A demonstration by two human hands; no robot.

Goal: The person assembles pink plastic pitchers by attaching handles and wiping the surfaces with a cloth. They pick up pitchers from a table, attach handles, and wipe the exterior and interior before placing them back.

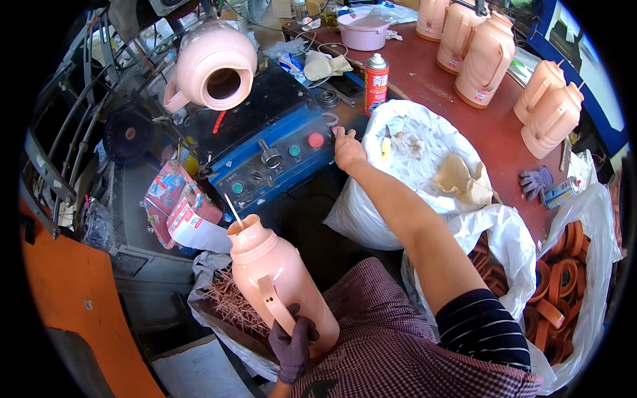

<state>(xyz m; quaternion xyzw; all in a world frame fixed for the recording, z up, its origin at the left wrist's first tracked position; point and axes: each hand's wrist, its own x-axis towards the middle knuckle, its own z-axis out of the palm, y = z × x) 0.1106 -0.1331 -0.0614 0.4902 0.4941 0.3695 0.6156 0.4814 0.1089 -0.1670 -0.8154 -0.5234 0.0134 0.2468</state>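
Observation:
My left hand [292, 345], in a dark purple glove, is wrapped round the lower handle of a pink plastic thermos jug [284, 285]. The jug leans upright against my checked apron, and a thin pale stick [233, 208] pokes up from its neck. My bare right hand [349, 152] reaches forward to the right end of a blue-and-black control box [272, 159]. Its fingers are closed by a tiny red-and-white piece, which I cannot make out. Another pink jug [215, 63] hangs tilted over the machine, its dark round opening toward me.
Several pink jugs [486, 60] stand on the red table [424, 73], past a red spray can [376, 83]. White sacks [361, 205] sit to my right, one with brown rings [564, 278]. Thin pink strips [239, 302] fill a bag left of me; a label sheet [196, 225] lies above it.

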